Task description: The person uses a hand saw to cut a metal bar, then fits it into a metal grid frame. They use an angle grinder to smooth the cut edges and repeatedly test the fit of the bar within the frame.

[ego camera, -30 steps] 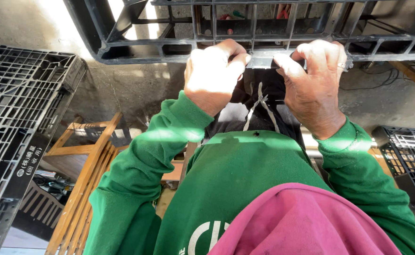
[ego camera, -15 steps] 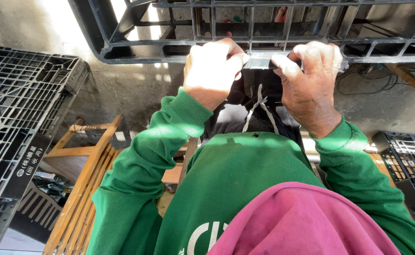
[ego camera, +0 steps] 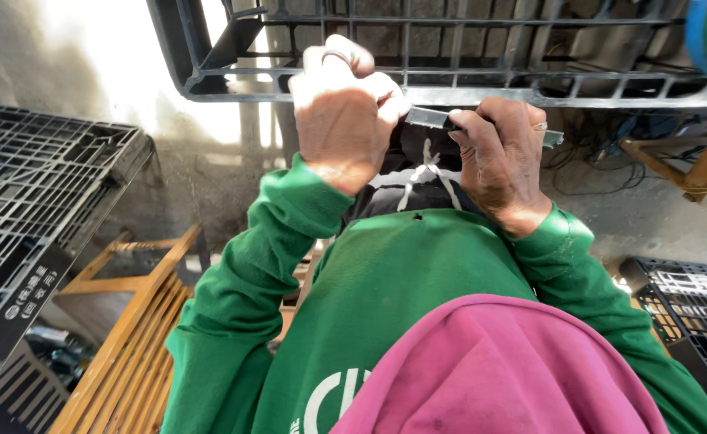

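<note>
Both hands are working on one thing: a flat, narrow grey metal strip (ego camera: 482, 127) held level in front of the person's chest, just below the near rail of a black plastic pallet (ego camera: 450, 95). The left hand (ego camera: 345, 112) is clenching around the strip's left end, knuckles turned up and a ring showing on one finger. The right hand (ego camera: 502, 157) is grasping the strip's middle, thumb lying along the top, with the right end of the strip poking out past the fingers.

As a judgement, the work is sitting somewhere in its middle: the strip is in hand and being gripped firmly, yet nothing shows it joined to the pallet or set down anywhere (whether it is touching the rail behind it cannot be told).

As for containers, none is showing any contents. The pallet's open grid is letting the concrete floor (ego camera: 667, 213) show through, and a second black pallet (ego camera: 40, 209) is leaning at the left above a wooden frame (ego camera: 128, 345).
</note>
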